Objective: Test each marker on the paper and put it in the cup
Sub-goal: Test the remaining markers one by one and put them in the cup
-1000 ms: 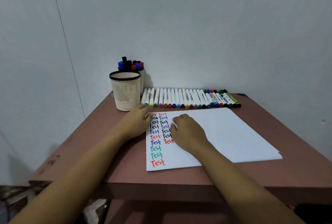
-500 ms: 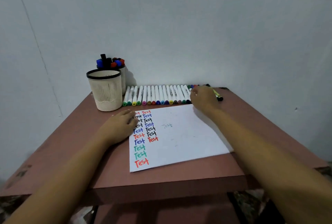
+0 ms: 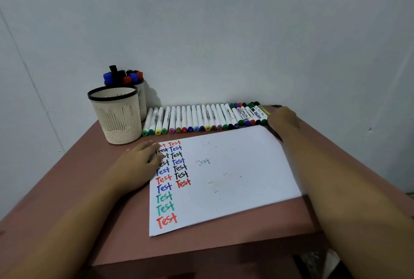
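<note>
A sheet of white paper (image 3: 235,178) lies near the middle of the reddish-brown table (image 3: 67,189), its near-left corner close to the table's front edge. Two columns of the word "Test" in red, black, blue and green run down the paper's left side, and a faint, small "test" sits further in. The left hand (image 3: 136,164) lies flat at the paper's left edge near its far-left corner, fingers straight and relaxed, their tips on the sheet and covering the first letters of the upper words. Along the table's back edge, just beyond the paper, a row of markers (image 3: 201,119) lies side by side, caps towards the paper; most have white barrels with coloured ends. The right hand (image 3: 283,121) reaches to the right end of this row, near the table's back-right corner, just beside the last yellow-green marker (image 3: 263,110). Its back faces the camera and its fingers are hidden, so I cannot tell whether it holds anything. At the back-left corner stands a cream cup (image 3: 116,119) with a black rim, upright, beside the left end of the row. Behind it a second cup (image 3: 142,99) holds capped markers (image 3: 122,76) in blue, black and red.
</note>
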Demonstrator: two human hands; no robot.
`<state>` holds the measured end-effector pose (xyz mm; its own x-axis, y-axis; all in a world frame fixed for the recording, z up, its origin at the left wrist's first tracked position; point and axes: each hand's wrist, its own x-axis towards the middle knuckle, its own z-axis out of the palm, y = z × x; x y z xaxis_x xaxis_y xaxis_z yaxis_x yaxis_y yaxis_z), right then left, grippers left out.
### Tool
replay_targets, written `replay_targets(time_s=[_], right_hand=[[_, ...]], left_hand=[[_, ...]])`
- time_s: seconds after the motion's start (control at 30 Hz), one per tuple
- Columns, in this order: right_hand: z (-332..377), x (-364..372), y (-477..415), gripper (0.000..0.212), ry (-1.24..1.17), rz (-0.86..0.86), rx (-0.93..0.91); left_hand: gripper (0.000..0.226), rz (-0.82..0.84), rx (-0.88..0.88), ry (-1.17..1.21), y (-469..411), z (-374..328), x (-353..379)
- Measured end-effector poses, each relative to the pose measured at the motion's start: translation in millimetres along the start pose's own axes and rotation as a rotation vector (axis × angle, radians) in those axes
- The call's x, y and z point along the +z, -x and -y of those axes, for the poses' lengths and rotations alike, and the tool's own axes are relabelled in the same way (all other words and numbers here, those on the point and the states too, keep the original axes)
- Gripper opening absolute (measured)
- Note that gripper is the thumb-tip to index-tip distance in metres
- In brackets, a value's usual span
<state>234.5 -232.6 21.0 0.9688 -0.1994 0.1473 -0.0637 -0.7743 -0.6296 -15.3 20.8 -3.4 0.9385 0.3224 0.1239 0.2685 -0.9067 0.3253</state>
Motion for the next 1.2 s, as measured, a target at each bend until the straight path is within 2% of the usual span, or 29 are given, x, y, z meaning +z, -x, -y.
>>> replay_targets(time_s=[0.1,0.27,0.37,0.53,0.67,0.77,0.83,0.93,1.03,1.1,1.2], right_hand=[[-1,-1,-2,0.025,-0.087,-0.011,-0.005],[3,-8,14,0.012,-0.263,-0.128,-0.067],[16,-16,34,0.021,-0.334,-0.123,-0.180],[36,-26,102,0.010,-0.583,0.096,-0.387],[40,-30,165,0.009,-0.728,0.295,-0.428],[40,-31,195,0.017,-0.812,0.388,-0.405],[39,-29,207,0.021,-0.881,0.419,-0.350],[38,-24,217,0.021,-1.032,0.441,-0.237],[39,-19,220,0.021,-1.228,0.597,-0.135],[42,-15,222,0.019,-1.167,0.679,-0.177],[44,-10,223,0.021,-1.070,0.660,-0.234]], left_hand=[[0.047,-0.004,0.000,-0.002,-1,1,1],[0.046,0.011,-0.005,0.042,1,1,0],[0.049,-0.018,0.000,0.103,2,0,-1],[0.051,-0.167,0.090,0.166,12,-8,-5],[0.058,-0.395,0.260,0.122,21,-14,-8],[0.057,-0.528,0.412,-0.036,25,-15,-10],[0.051,-0.545,0.464,-0.138,27,-18,-10],[0.048,-0.495,0.508,-0.152,29,-22,-11],[0.043,-0.497,0.554,-0.176,27,-24,-7],[0.040,-0.497,0.582,-0.140,27,-27,-4],[0.041,-0.487,0.538,-0.074,29,-30,-2]])
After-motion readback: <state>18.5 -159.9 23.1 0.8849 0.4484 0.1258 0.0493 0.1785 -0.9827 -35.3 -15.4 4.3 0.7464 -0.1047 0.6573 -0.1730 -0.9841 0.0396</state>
